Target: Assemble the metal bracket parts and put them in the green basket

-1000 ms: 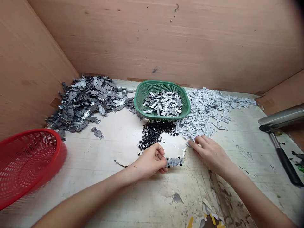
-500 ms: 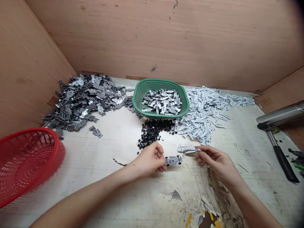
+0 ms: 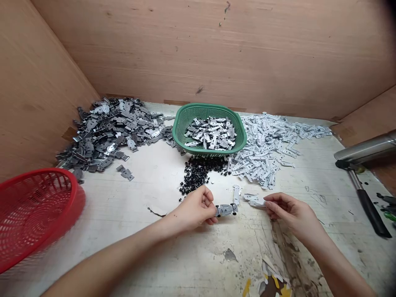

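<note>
My left hand (image 3: 196, 208) pinches the end of a small grey metal plate (image 3: 226, 210) with black wheels that rests on the worktable (image 3: 139, 214). My right hand (image 3: 292, 214) is closed on a white metal strip (image 3: 255, 201), held just right of that plate. Another white strip (image 3: 236, 194) lies loose on the table between the two hands. A heap of small black wheels (image 3: 198, 175) sits just beyond my left hand.
A green basket (image 3: 182, 123) with assembled pieces stands at the back centre. Grey plates (image 3: 108, 132) are piled at the back left, white strips (image 3: 269, 144) at the back right. A red basket (image 3: 34, 206) sits at the left edge; a metal tool with a black handle (image 3: 368, 206) lies right. Wooden walls enclose the table.
My right hand reached into the white strip pile, came back toward me with strips, and one strip now lies on the table. My left hand has stayed put with the grey plate.
</note>
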A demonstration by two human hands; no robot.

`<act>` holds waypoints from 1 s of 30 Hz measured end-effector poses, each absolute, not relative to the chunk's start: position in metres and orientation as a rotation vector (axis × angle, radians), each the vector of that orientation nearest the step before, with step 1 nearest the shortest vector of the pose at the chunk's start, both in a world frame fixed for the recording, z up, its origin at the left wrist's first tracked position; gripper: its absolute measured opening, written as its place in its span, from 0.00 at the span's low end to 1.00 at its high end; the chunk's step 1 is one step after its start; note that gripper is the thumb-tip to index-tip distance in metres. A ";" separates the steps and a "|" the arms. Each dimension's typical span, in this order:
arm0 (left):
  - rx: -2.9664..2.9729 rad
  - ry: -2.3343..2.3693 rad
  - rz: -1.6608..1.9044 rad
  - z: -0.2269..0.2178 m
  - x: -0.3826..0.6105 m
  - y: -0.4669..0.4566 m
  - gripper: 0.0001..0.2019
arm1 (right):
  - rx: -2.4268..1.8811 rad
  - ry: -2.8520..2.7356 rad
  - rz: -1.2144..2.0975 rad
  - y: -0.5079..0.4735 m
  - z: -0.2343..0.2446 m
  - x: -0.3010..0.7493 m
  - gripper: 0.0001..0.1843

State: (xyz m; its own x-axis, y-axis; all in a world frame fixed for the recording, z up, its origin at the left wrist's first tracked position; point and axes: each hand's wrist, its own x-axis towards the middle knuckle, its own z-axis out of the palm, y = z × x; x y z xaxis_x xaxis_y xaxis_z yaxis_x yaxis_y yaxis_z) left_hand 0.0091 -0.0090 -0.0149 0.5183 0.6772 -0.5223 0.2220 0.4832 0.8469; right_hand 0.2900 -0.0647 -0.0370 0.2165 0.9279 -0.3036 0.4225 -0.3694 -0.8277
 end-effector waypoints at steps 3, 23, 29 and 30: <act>1.065 1.026 0.351 -0.015 0.009 -0.009 0.11 | -1.821 -1.282 1.122 -0.068 -0.024 0.285 0.17; 1.021 1.039 0.375 -0.017 0.015 -0.014 0.11 | -1.573 -1.208 1.169 -0.074 -0.013 0.197 0.12; 1.033 1.025 0.376 -0.017 0.013 -0.014 0.10 | -1.612 -1.194 1.168 -0.074 -0.011 0.196 0.13; 1.037 1.025 0.372 -0.017 0.013 -0.014 0.10 | -1.614 -1.193 1.164 -0.074 -0.011 0.196 0.13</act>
State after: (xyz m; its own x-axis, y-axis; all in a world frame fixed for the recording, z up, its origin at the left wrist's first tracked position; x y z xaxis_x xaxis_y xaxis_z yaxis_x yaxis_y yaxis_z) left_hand 0.0127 -0.0138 -0.0168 0.5097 0.6851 -0.5204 0.1918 0.4992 0.8450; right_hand 0.1965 -0.0738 -0.0112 0.1328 0.9687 -0.2098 0.2336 -0.2363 -0.9432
